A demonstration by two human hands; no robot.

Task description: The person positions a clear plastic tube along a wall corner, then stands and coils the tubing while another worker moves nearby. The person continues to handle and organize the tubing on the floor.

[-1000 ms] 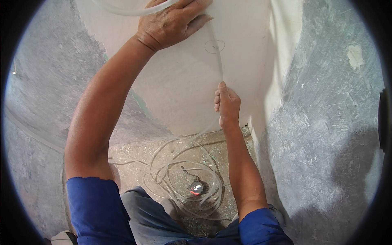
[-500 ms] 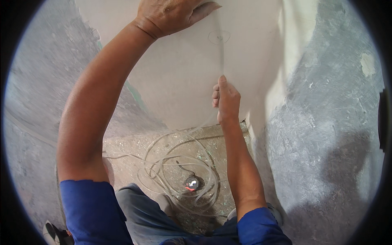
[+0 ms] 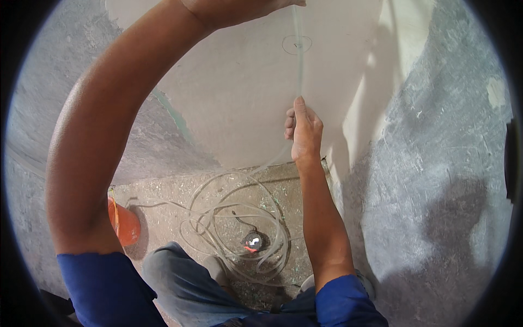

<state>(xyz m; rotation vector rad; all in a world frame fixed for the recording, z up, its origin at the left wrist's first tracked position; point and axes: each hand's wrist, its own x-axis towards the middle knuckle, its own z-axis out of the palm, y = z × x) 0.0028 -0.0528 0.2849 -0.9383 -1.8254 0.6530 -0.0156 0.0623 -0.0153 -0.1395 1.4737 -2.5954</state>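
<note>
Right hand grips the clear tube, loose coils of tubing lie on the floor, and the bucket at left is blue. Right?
Not quite: the bucket at left is orange, not blue, as the head view shows. The right hand does grip the clear tube, and loose coils of tubing lie on the floor.

The top edge cuts off most of my left hand (image 3: 234, 12), so I can't tell how it grips; the clear hose (image 3: 300, 71) runs out past that edge too, and my right hand (image 3: 305, 128) hides a stretch of it; the hose obscures the mark inside the drawn circle (image 3: 290, 46); my left arm (image 3: 103, 109) covers part of the orange bucket (image 3: 128, 224); the small round object (image 3: 252, 241) is too tiny to identify.
</note>
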